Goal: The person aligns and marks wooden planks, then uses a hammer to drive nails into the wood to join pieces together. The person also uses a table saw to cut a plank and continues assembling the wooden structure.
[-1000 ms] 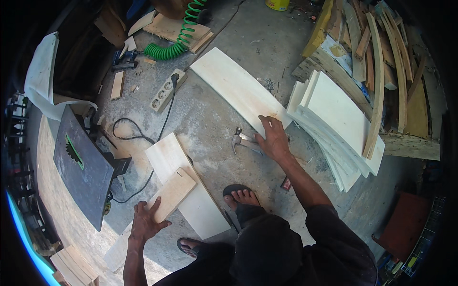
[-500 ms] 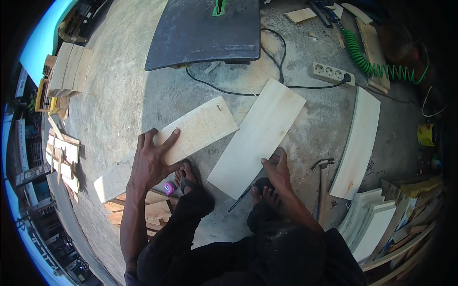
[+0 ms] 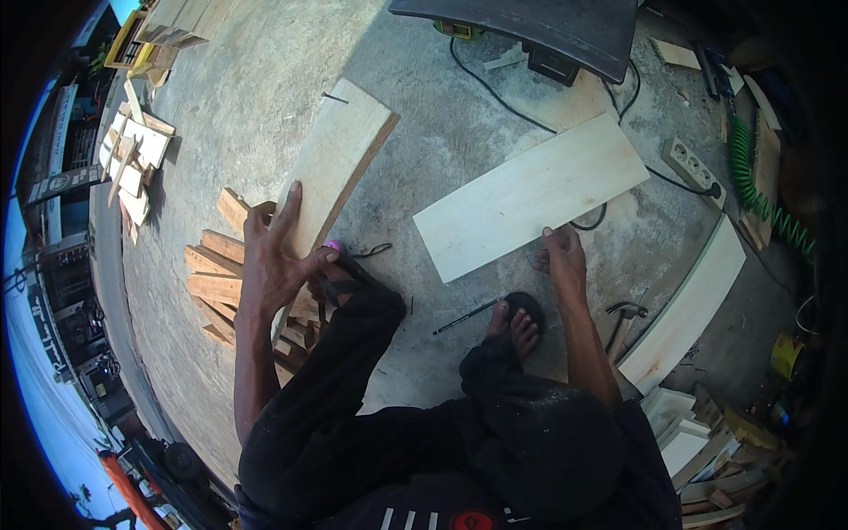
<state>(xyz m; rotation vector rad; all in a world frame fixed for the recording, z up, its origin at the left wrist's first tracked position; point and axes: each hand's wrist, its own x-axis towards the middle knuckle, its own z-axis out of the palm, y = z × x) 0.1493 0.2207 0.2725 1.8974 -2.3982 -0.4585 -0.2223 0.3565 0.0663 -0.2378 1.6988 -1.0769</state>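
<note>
My left hand [image 3: 276,252] is closed round a pale wooden plank [image 3: 340,168], thumb along its face. This plank slants away from me, its lower end hidden behind my hand and leg. Near its far end a nail [image 3: 334,98] sticks out. My right hand [image 3: 564,258] pinches the near edge of a second, wider pale board [image 3: 530,199], with fingers partly tucked under it. The two boards are apart. On the concrete between my feet lies a dark pen-like stick [image 3: 465,316]. A claw hammer [image 3: 621,329] rests to the right of my right forearm.
A dark-topped machine [image 3: 548,31] with a cable stands at the far side. To the right are a power strip [image 3: 693,172], a green coiled hose [image 3: 751,177] and a long pale board [image 3: 685,309]. Wood offcuts [image 3: 216,278] are piled left; a pink object [image 3: 334,246] sits by my left foot.
The view has shifted, with the machine now farther right. The left plank has swung steeper, showing its side edge. The right board has turned clockwise, and the gap between them is wider.
</note>
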